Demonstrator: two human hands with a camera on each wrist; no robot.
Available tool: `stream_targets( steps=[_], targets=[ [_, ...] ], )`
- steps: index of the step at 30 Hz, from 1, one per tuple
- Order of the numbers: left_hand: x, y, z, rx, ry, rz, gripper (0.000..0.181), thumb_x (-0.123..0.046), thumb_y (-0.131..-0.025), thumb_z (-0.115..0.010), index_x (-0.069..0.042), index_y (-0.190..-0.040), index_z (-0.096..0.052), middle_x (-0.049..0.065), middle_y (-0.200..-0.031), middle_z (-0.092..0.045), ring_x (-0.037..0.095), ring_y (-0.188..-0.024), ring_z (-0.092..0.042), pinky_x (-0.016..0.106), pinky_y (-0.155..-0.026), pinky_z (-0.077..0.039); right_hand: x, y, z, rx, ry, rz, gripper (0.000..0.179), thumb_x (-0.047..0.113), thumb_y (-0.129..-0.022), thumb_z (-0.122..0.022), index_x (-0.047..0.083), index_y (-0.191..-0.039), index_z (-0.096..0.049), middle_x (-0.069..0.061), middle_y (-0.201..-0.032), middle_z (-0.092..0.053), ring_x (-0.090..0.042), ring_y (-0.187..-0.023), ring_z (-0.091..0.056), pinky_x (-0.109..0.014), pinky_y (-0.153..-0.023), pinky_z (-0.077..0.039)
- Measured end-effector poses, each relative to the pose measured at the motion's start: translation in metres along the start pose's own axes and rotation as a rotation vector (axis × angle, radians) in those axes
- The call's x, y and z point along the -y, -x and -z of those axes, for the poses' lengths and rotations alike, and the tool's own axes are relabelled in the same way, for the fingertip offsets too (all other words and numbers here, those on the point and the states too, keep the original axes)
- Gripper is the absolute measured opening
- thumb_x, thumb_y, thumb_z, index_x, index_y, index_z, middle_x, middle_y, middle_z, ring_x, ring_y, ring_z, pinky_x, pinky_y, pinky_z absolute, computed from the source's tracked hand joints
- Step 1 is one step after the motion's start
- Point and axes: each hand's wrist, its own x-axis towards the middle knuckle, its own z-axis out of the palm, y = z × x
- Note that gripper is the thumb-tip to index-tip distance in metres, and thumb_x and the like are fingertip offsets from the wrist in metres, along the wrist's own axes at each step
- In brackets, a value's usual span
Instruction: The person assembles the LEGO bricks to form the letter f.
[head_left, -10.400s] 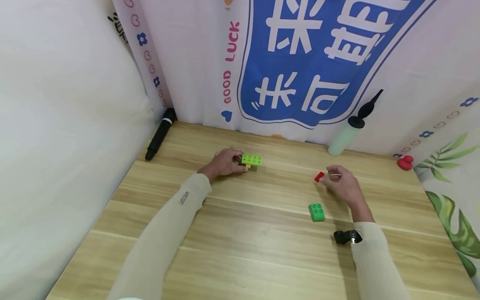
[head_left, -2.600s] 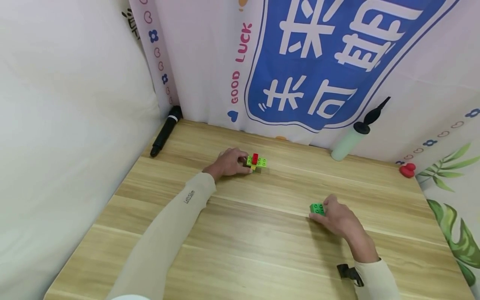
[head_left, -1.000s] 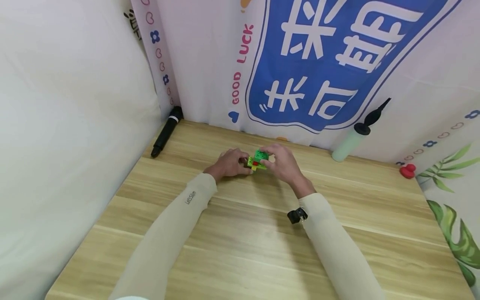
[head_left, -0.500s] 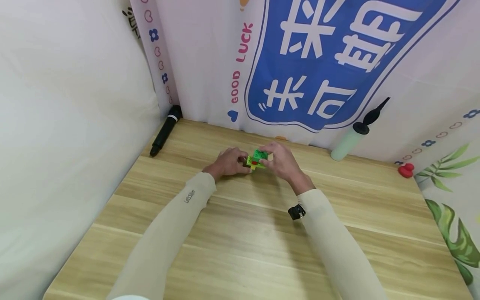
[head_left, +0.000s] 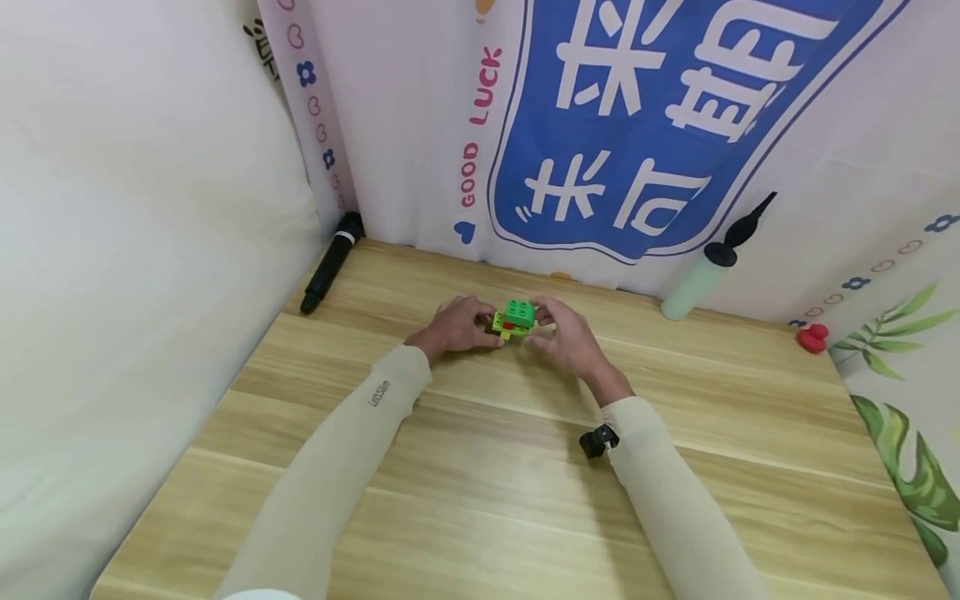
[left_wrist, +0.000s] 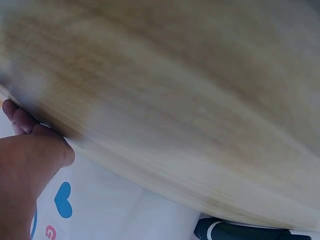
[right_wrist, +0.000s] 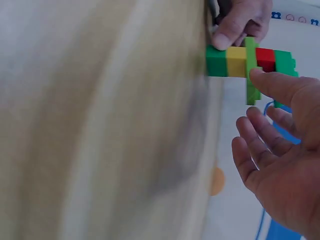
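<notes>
A stack of toy building bricks stands on the table between both hands. In the right wrist view its layers run from a green bottom brick (right_wrist: 216,62) through a yellow brick (right_wrist: 236,61) and a wide lime plate (right_wrist: 251,90) to a red brick (right_wrist: 265,59) and a green top brick (head_left: 520,313). My left hand (head_left: 456,325) pinches the low part of the stack, its thumb on the bottom brick. Close by on the right, my right hand (head_left: 567,337) has its fingers spread; the thumb tip overlaps the lime plate, and I cannot tell whether it touches.
A black cylindrical tool (head_left: 332,262) lies at the back left corner. Against the rear cloth stands a pale green hand pump (head_left: 693,287) with a black nozzle. A small red knobbed object (head_left: 812,338) sits at the right edge. Cloth walls border the wooden table (head_left: 480,500).
My right hand set the red brick on the lime plate, then fetched the green brick and put it on top. Since half a second ago its fingers have let go. My left hand stayed put.
</notes>
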Motion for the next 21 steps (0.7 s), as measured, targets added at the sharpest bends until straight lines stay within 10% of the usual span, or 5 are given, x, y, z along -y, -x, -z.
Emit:
stream_targets(
  steps=[14, 21],
  targets=[
    [-0.009, 0.007, 0.000, 0.043, -0.028, -0.043, 0.030, -0.049, -0.093, -0.080, -0.020, -0.099, -0.076, 0.001, -0.106, -0.069, 0.022, -0.104, -0.058, 0.044, -0.092, -0.034, -0.014, 0.011, -0.001, -0.065, -0.201, -0.097, 0.033, 0.007, -0.096, -0.080, 0.000, -0.120, -0.058, -0.021, -0.124, -0.072, -0.035, -0.112, -0.072, -0.041, -0.096, -0.060],
    [-0.017, 0.008, -0.008, 0.046, -0.048, -0.099, 0.058, -0.049, -0.097, -0.075, -0.016, -0.143, -0.063, 0.004, -0.117, -0.066, 0.022, -0.109, -0.058, 0.049, -0.094, -0.040, -0.025, 0.015, 0.001, -0.075, -0.240, -0.129, 0.028, 0.012, -0.096, -0.081, -0.001, -0.117, -0.067, -0.020, -0.121, -0.074, -0.024, -0.103, -0.073, -0.022, -0.082, -0.056]
  ],
)
